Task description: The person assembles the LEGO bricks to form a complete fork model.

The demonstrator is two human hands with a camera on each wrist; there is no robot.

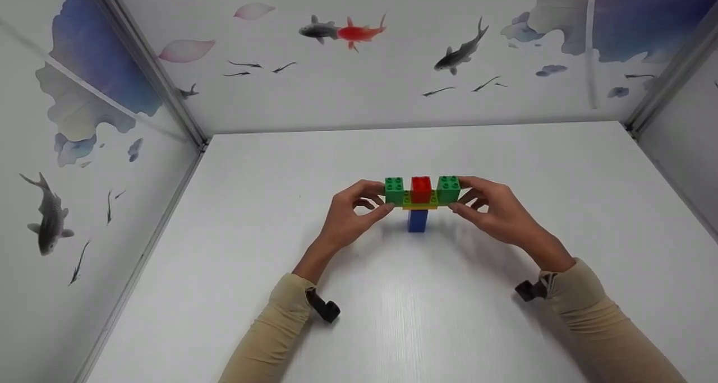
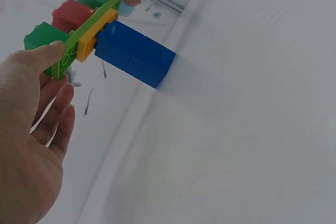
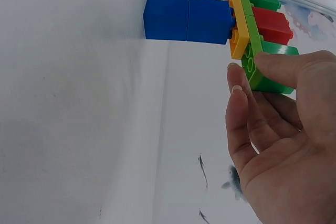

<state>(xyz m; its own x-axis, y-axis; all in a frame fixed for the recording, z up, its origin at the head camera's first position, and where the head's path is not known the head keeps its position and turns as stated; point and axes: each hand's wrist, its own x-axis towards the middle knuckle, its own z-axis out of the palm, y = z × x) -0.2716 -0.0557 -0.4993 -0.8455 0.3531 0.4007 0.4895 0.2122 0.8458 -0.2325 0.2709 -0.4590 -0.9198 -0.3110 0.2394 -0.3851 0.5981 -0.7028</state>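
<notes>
A T-shaped build of toy building bricks stands upright on the white table. Its stem is two stacked blue bricks (image 2: 135, 53), topped by a yellow plate (image 3: 239, 27). Light green plates (image 3: 255, 32) form the crossbar above that. A red brick (image 1: 421, 189) sits at the middle of the crossbar, with a left green brick (image 1: 394, 190) and a right green brick (image 1: 449, 189) at its ends. My left hand (image 1: 350, 215) pinches the left end between thumb and fingers. At the opposite end, my right hand (image 1: 496, 212) pinches the crossbar and its green brick the same way.
The white table (image 1: 235, 248) extends around the build. Behind it rises a wall (image 1: 370, 91) painted with fish and petals, and another painted wall (image 1: 140, 187) borders the left. Each sleeve cuff carries a black wrist camera, the left camera (image 1: 324, 306) and the right camera (image 1: 530, 290).
</notes>
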